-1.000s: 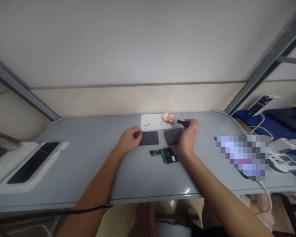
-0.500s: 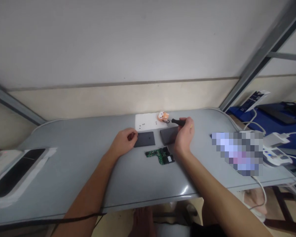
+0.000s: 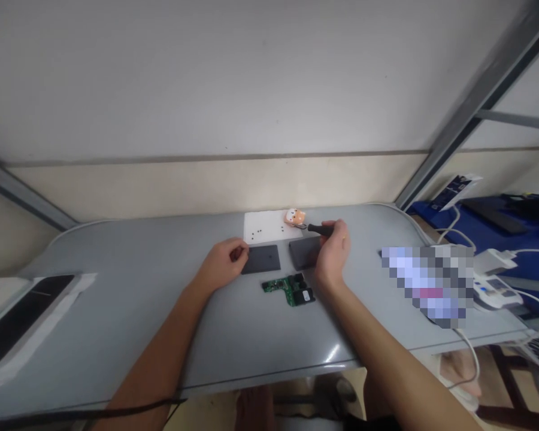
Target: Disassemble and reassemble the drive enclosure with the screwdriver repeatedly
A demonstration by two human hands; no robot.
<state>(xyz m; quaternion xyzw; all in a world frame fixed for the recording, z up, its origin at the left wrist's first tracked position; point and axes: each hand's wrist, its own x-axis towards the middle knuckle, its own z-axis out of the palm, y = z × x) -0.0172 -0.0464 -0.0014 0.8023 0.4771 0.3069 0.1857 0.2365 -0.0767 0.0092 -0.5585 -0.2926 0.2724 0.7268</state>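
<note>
My right hand [image 3: 331, 254] is closed round the black handle of a small screwdriver [image 3: 318, 228], whose tip points left toward a small orange and white figurine [image 3: 295, 217]. Under that hand lies a dark grey casing half [image 3: 303, 252]. My left hand [image 3: 222, 263] rests curled at the left edge of a flat dark panel [image 3: 261, 259]; whether its fingers pinch anything is hidden. A green circuit board [image 3: 288, 289] lies just in front of both hands. Several tiny dark screws sit on a white sheet [image 3: 269, 226] behind the panel.
The grey table [image 3: 161, 311] ends at a rounded front edge. A white tray with a black device [image 3: 13, 323] sits at far left. A blurred patch, white power adapters and cables [image 3: 498, 281] crowd the right side. Metal frame posts rise at both sides.
The view has shifted slightly; both hands stay at the same parts, my right hand still holding the screwdriver near the figurine.
</note>
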